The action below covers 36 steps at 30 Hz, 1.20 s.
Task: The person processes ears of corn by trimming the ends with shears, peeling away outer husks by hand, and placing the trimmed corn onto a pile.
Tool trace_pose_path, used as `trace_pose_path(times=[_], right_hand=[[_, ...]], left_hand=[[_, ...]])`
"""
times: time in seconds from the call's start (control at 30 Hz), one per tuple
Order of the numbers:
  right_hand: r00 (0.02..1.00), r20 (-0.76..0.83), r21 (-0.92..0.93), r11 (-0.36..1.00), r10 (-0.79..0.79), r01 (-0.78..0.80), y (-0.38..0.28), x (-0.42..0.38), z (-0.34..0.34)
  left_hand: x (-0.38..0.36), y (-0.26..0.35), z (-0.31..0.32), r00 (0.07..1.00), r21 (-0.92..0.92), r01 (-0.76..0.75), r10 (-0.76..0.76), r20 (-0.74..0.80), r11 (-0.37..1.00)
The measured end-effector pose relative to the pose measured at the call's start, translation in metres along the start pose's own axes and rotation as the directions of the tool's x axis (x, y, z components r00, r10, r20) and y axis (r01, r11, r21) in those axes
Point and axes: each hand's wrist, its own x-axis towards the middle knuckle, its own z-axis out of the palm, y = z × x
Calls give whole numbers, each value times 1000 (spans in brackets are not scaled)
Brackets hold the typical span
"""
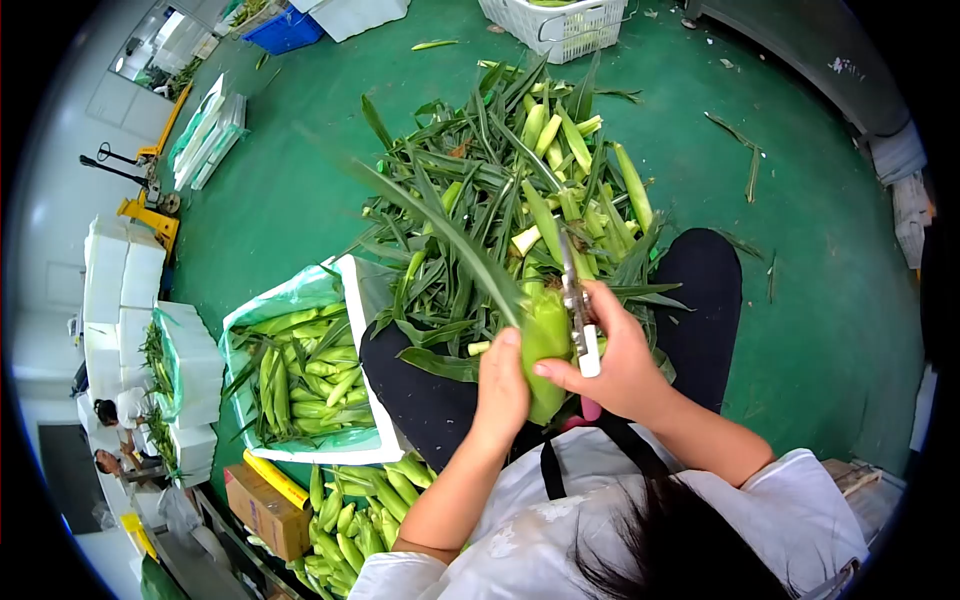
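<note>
An ear of corn in its green husk (pixel 546 345) stands roughly upright over my lap, a long leaf trailing from it to the upper left. My left hand (pixel 501 385) is closed around its left side. In my right hand (pixel 625 365) are pruning shears (pixel 586 350) with a metal blade and a white grip, held against the right side of the ear. My right thumb touches the husk. Just beyond my hands lies a heap of cut leaves and husks (pixel 470 225) on the floor between my knees.
On my left, a white foam box (pixel 378 400) lined with plastic holds many husked-on ears. More ears of corn (pixel 350 525) lie below it, beside a cardboard box (pixel 268 510). A white basket (pixel 570 30) stands ahead. Two people are at far left near stacked foam boxes (pixel 125 270).
</note>
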Motion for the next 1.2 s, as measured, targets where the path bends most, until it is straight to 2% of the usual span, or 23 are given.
trace_pose_path(times=[0.03, 0.07, 0.17, 0.2, 0.23, 0.3, 0.43, 0.5, 0.57, 0.6, 0.63, 0.7, 0.77, 0.83, 0.87, 0.9, 0.93, 0.97, 1.0, 1.03, 1.1, 1.17, 1.2], right_hand=[[999, -12, -53, 998, -41, 41, 4, 1, 2], [1000, -4, -73, 997, -25, 24, 3, 0, -1], [974, -74, -204, 959, -213, 195, 16, -15, -11], [964, -101, -55, 968, -248, 243, 21, -18, -11], [952, -161, -45, 965, -261, 257, 18, -23, -15], [965, -244, 157, 979, -92, 133, -4, -32, -27], [798, -536, 185, 885, -274, 427, -22, -40, -74], [802, -525, 244, 852, -286, 463, -40, -39, -93], [849, -453, 105, 929, -272, 354, -45, -37, -89], [874, -419, 23, 960, -245, 280, -48, -35, -75], [899, -379, -60, 975, -219, 212, -48, -32, -62], [951, -247, -87, 982, -185, 169, -35, -26, -34], [990, -133, -48, 998, -48, 42, -40, -25, 1], [984, 115, 166, 974, 135, -153, -34, -19, 21], [970, 186, 227, 954, 156, -197, -34, -9, 34], [950, 256, 279, 928, 177, -248, -35, -1, 48], [934, 324, 244, 941, 148, -234, -21, 6, 55], [904, 386, 229, 930, 183, -286, -12, 10, 61], [865, 446, 227, 905, 232, -360, 3, 13, 67], [819, 500, 217, 876, 280, -431, 17, 13, 72], [698, 572, 162, 775, 430, -610, 29, 10, 81], [599, 628, 63, 735, 497, -675, 45, 7, 80], [587, 632, 65, 720, 506, -691, 59, 3, 77]], left_hand=[[0, -7, 0, 997, 93, -80, 79, 12, 992], [-1, -10, 1, 997, 11, -70, 70, -13, 997], [-1, -21, 2, 981, 335, -188, 196, 9, 923], [7, -28, -3, 963, 469, -266, 256, 87, 842], [15, -16, 15, 894, 285, -437, 446, 39, 853], [35, -3, 22, 958, -45, -274, 268, -106, 961], [107, 9, -22, 837, 228, -364, 425, -346, 903], [130, 24, -51, 931, 519, -154, 299, -208, 841], [109, 46, -31, 945, 756, -53, 276, -172, 653], [94, 35, -28, 874, 835, -240, 484, -36, 495], [65, 50, -24, 886, 738, -382, 447, 121, 556], [12, 28, -16, 782, 395, -610, 442, 439, 687], [-23, 12, -23, 849, 268, -426, 279, 449, 864], [-53, 21, -82, 942, 356, -187, 65, 329, 915], [-80, 8, -123, 969, 540, -239, 235, 79, 807], [-116, 0, -168, 972, 429, 21, 81, -219, 903], [-153, -7, -214, 866, 198, 203, -81, -493, 959], [-200, -13, -254, 716, -329, 19, -243, -655, 944], [-251, -30, -302, 529, -438, -82, -333, -780, 895], [-305, -64, -354, 281, -388, -174, -332, -900, 905], [-425, -99, -418, -15, -483, -206, -497, -868, 851], [-517, -135, -449, -273, -372, -480, -538, -798, 795], [-555, -156, -464, -355, -234, -640, -552, -755, 732]])
